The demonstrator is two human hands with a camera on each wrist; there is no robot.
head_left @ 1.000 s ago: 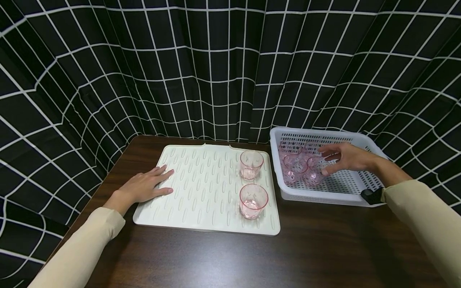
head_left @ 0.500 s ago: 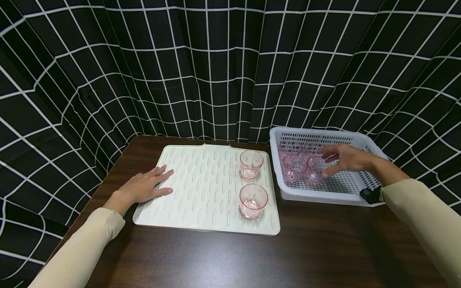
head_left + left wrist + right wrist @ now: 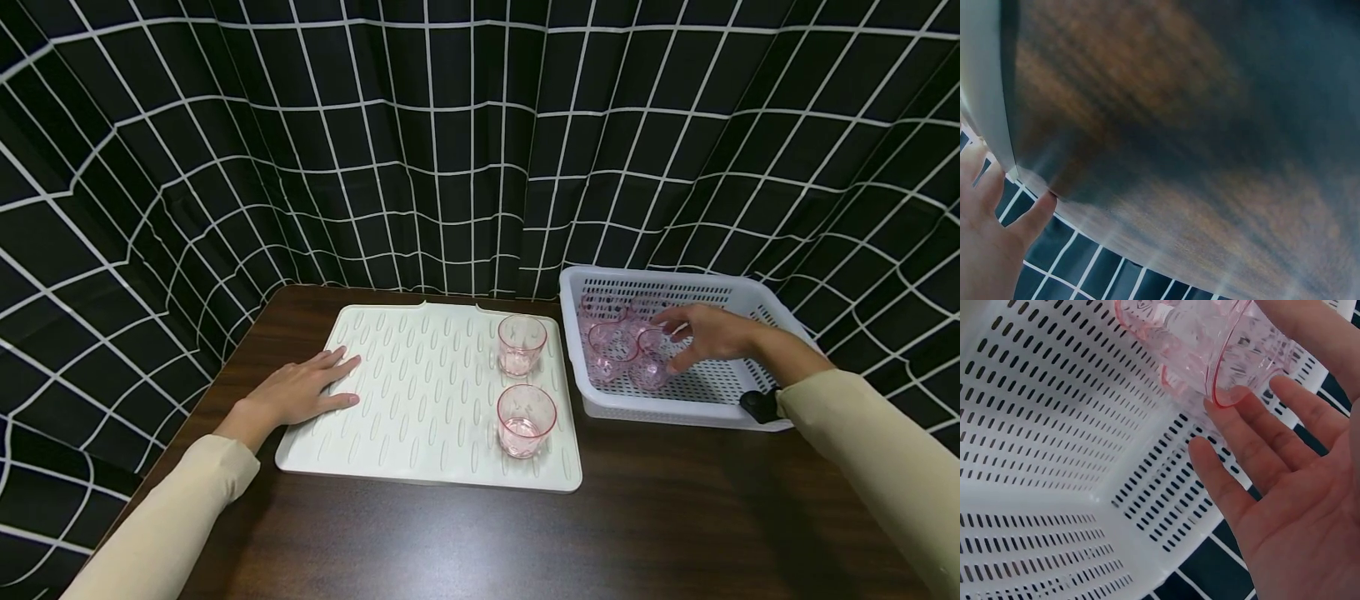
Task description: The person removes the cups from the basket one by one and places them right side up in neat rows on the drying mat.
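Well, the left hand rests splayed on a ridged white plastic tray bearing two clear pink-rimmed tumblers; the right hand curves wide beside a round pink tumbler in the perforated white plastic basket, where crowding could make a sideways lift clink its neighbours.

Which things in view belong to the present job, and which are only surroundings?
Likely for the job:
pink transparent tumblers
white perforated plastic basket
white ridged tray, under the left hand
right hand, close to tumblers

Likely only surroundings:
dark brown wooden table
black checked curtain
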